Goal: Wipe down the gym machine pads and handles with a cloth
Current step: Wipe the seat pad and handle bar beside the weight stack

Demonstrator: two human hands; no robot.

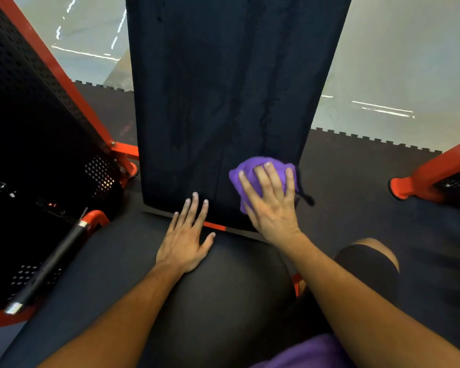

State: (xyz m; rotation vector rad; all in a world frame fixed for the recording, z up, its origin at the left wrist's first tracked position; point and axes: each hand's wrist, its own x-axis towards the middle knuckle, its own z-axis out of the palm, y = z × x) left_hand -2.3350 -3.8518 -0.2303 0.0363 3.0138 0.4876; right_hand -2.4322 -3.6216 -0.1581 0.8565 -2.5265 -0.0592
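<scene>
Black back pad (223,102) fills centre of view, long and tapering toward the near end, surface streaked with darker damp-looking patches and vertical seams. Black seat pad (210,301) below it, rounded, nearer the camera; thin strip of red frame (215,226) visible in the gap between the two pads.

Left side: perforated black metal guard (24,102) edged with red tubing, small holes letting light through lower down. No bins or containers in view, so nothing held in any. Black handle (53,264) with chrome end caps angled beside the seat, attached to a red bracket.

Right side: red frame leg (430,171) ending in a round foot on dark interlocking floor mat (356,181); toothed mat edge meeting pale glossy floor (396,62) with bright light reflections.

Bent knee in black shorts (367,266) at lower right. Purple fabric, probably a shirt, at bottom edge.

Left hand (186,240) flat, fingers straight and slightly spread, palm resting on top of seat pad, fingertips reaching onto lower edge of back pad. Holding nothing.

Right hand (271,203) spread over purple cloth (252,171), fingers splayed and lightly bent, pressing it against lower right corner of back pad.

Cloth bunched into a rounded wad, bright purple, soft towelling look, bulging out above and left of the fingers. Short dark strap or tag hanging off pad edge just right of it.
</scene>
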